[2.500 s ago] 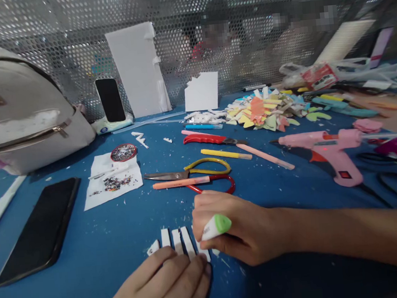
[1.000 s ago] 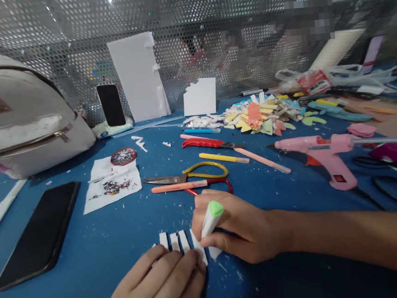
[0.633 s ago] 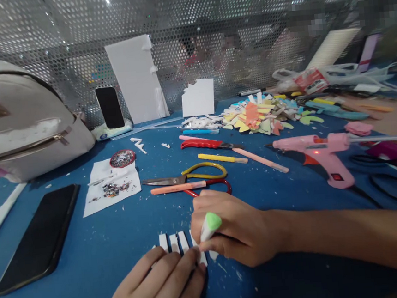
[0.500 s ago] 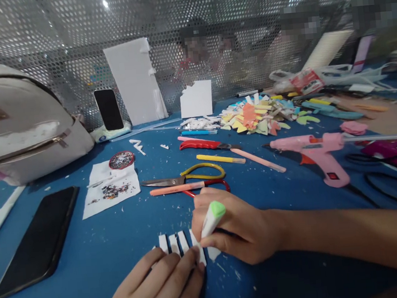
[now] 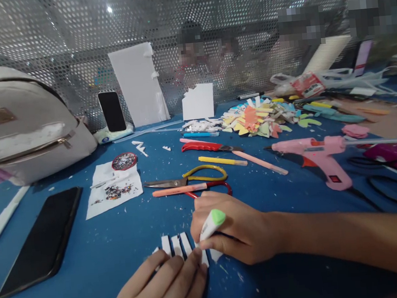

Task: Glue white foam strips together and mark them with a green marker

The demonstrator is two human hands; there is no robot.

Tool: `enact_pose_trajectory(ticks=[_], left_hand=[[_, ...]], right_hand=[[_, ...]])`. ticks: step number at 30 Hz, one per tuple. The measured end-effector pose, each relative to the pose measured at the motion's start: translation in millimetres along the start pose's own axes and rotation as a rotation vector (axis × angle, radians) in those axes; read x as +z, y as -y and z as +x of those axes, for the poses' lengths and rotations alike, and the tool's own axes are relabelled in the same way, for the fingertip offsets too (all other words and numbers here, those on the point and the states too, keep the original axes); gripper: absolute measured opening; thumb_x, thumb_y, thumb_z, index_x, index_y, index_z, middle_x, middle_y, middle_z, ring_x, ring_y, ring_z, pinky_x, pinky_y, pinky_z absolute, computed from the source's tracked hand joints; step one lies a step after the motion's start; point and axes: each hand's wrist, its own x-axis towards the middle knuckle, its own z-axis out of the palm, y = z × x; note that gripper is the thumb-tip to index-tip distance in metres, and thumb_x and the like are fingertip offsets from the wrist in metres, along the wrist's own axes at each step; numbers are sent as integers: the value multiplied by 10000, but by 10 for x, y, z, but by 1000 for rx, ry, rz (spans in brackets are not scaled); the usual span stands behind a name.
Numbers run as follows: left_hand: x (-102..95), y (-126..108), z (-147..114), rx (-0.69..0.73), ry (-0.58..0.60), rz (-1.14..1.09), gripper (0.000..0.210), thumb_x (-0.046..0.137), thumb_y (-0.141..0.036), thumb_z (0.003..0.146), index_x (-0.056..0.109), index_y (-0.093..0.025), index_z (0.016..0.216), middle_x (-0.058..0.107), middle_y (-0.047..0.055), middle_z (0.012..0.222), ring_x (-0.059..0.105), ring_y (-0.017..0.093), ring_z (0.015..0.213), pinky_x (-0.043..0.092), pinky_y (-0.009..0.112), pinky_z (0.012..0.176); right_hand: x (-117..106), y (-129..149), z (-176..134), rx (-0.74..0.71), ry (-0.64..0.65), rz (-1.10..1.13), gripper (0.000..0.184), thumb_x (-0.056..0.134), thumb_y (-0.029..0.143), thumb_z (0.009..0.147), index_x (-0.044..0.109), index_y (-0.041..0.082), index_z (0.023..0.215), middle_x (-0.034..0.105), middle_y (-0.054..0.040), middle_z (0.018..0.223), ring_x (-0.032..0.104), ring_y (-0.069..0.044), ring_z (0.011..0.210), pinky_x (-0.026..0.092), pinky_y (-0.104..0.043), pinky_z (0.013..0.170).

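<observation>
My right hand (image 5: 233,227) is closed around a white marker pen (image 5: 210,225) with a green end that points up and toward me. Its tip is hidden behind my fingers, low over a white strip (image 5: 204,258). My left hand (image 5: 164,282) lies with fingers stretched out, the fingertips pressing on several narrow white strips (image 5: 177,246) side by side on the blue table (image 5: 124,253). Just right of them rests a small white scrap (image 5: 215,254), partly behind my right hand. Beyond my right hand lie scissors (image 5: 203,169) with one yellow and one red handle, an orange marker (image 5: 177,190) across them.
A pink glue gun (image 5: 327,156) lies at right. Behind the scissors are a yellow marker (image 5: 222,161) and a red-handled cutter (image 5: 201,145). Coloured paper scraps (image 5: 251,116) are heaped farther back. At left are a dark phone (image 5: 41,241), a backpack (image 5: 29,122) and glitter on paper (image 5: 101,204).
The camera view has shifted slightly, so things sit a little lower and to the right. The marker pen leans over more in my right hand. My left hand keeps pressing the strips.
</observation>
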Motion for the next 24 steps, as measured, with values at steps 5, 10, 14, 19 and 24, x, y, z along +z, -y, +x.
enact_pose_trajectory(ticks=[5,10,14,19,24], left_hand=[[-3,0,-9,-23,-16,-25,318,395,-191,1035,701,-221,1114,754,-74,1044,595,106,963,271,286,1107],[-8,10,-18,-3,-20,-27,311,402,-237,1041,704,-214,1112,749,-70,1046,608,109,964,303,288,1086],[-10,11,-1,-3,-1,-30,325,386,-256,1049,696,-204,1135,747,-62,1047,617,113,938,351,290,1021],[-13,11,21,-6,-1,-38,320,388,-215,1043,694,-201,1132,750,-59,1039,616,114,925,381,293,953],[0,19,-10,2,6,-28,326,379,-211,1045,690,-208,1144,745,-64,1057,615,112,923,385,297,941]], right_hand=[[-20,55,43,19,16,22,301,378,288,1018,559,166,811,580,-31,745,465,-166,713,378,-317,726],[-22,86,66,-27,27,45,251,382,246,1004,515,178,802,544,-14,722,433,-158,685,363,-297,688],[0,41,38,3,-29,77,227,421,229,995,552,162,822,592,-44,768,495,-167,729,404,-313,745],[-14,19,27,14,-145,234,171,446,174,994,562,155,870,637,-56,871,581,-155,817,453,-305,840],[-12,20,27,-9,-193,241,181,429,186,1001,556,162,875,648,-52,862,589,-155,818,456,-319,848]])
